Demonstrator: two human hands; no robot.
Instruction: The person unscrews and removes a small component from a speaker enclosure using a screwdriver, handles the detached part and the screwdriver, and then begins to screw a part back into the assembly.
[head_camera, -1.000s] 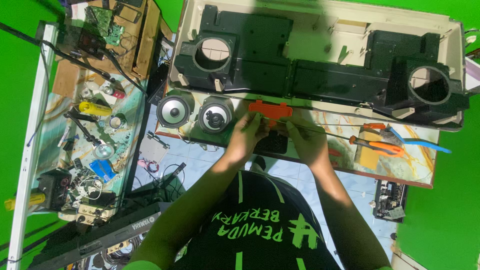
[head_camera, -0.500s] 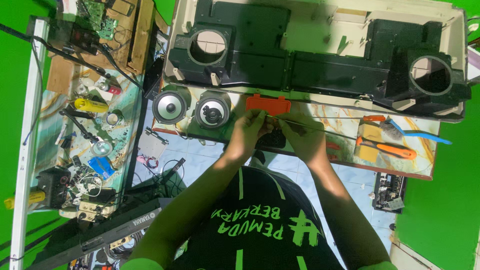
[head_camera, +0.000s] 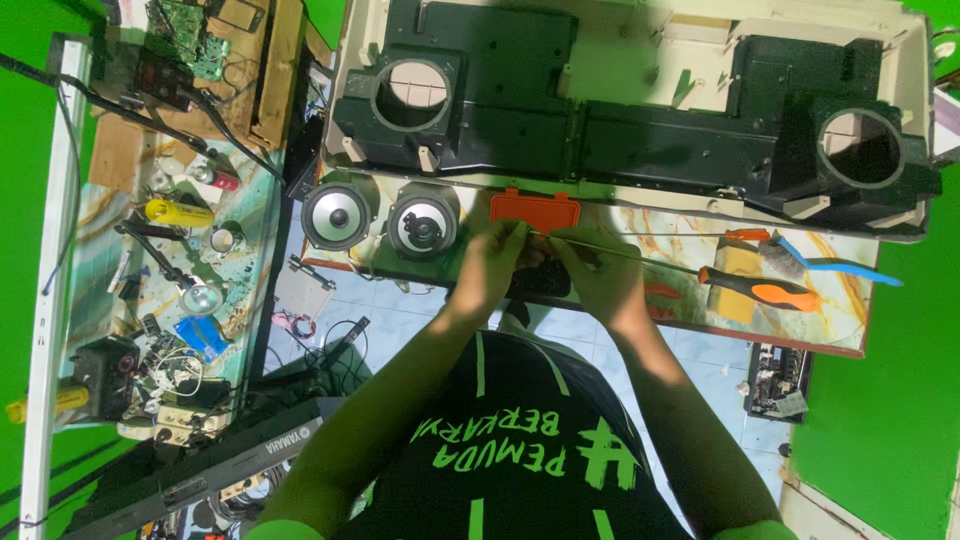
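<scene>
Left hand: the left hand is curled with fingertips pinched at the lower edge of the orange box; whether anything small is gripped cannot be told.
Right hand: the right hand is cupped over a dark part at the table edge; its grip is hidden.
Screwdriver: the long screwdriver lies across the patterned table, its thin shaft running to the hands and its handle well to the right.
Box: it is set just below the cream and black housing, beside two round speakers.
Advice: the dark part is best steadied firmly, and the shaft kept clear of the knuckles.
</scene>
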